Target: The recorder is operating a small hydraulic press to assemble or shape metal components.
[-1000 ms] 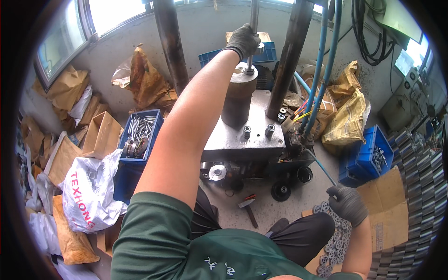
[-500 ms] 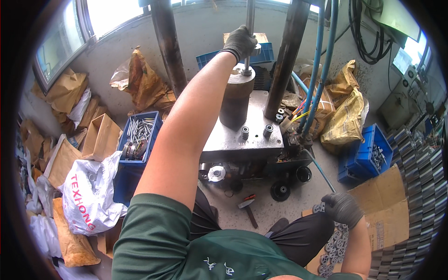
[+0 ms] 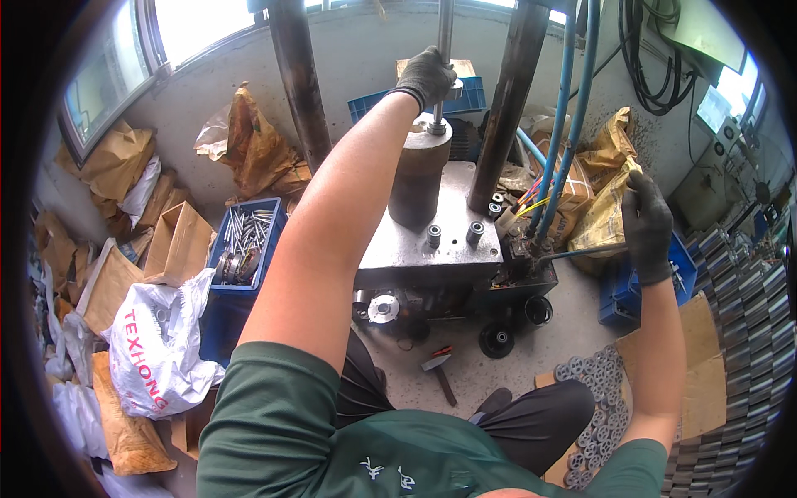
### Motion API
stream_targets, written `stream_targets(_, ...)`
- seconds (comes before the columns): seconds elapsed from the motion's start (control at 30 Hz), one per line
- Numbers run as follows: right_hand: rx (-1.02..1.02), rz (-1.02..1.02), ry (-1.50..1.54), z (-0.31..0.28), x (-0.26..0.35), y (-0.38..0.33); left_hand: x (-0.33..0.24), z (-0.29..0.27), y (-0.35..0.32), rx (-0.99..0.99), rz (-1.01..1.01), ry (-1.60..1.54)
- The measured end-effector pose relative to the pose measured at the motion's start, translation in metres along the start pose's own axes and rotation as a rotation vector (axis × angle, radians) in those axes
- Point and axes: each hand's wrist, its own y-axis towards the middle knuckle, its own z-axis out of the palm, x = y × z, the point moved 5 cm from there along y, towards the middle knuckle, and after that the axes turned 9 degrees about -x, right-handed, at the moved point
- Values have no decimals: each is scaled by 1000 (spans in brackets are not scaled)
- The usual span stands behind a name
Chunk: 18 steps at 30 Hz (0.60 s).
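My gloved left hand point(image 3: 427, 78) reaches far forward, its fingers closed at a slim upright metal shaft point(image 3: 437, 112). A round metal part point(image 3: 454, 90) shows beside those fingers. The shaft stands on a thick dark steel cylinder point(image 3: 415, 187), under the press ram point(image 3: 446, 33). Over at the right, my gloved right hand point(image 3: 647, 222) is raised and closed at the end of a thin lever point(image 3: 585, 251), which runs nearly level from the valve block point(image 3: 531, 249) of the press. Two small bearings point(image 3: 434, 236) point(image 3: 475, 233) stand on the steel press table point(image 3: 415, 256).
Dark press columns point(image 3: 300, 83) point(image 3: 508, 108) flank the cylinder. A blue crate point(image 3: 278, 224) of metal rods stands left, another blue crate point(image 3: 618, 303) right. Ring-shaped metal parts point(image 3: 594, 390) lie on cardboard by my right knee. A hammer point(image 3: 444, 382) rests on the floor.
My right hand has risen from beside my knee, and the lever has swung up from slanting down to nearly level. My left hand has stayed at the shaft.
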Motion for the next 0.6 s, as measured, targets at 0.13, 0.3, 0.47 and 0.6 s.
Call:
stream_targets(0.13,82,91,46,7,-13,-7,-2,6,3,-13,183,95)
stream_targets(0.3,410,-17,7,-34,8,-71,5,11,4,-18,175,47)
stream_targets(0.47,1107,344,247,-66,44,-176,2,9,4,4,152,52)
stream_targets(0.6,1223,369,92,-70,57,-193,-3,3,-2,-5,186,119)
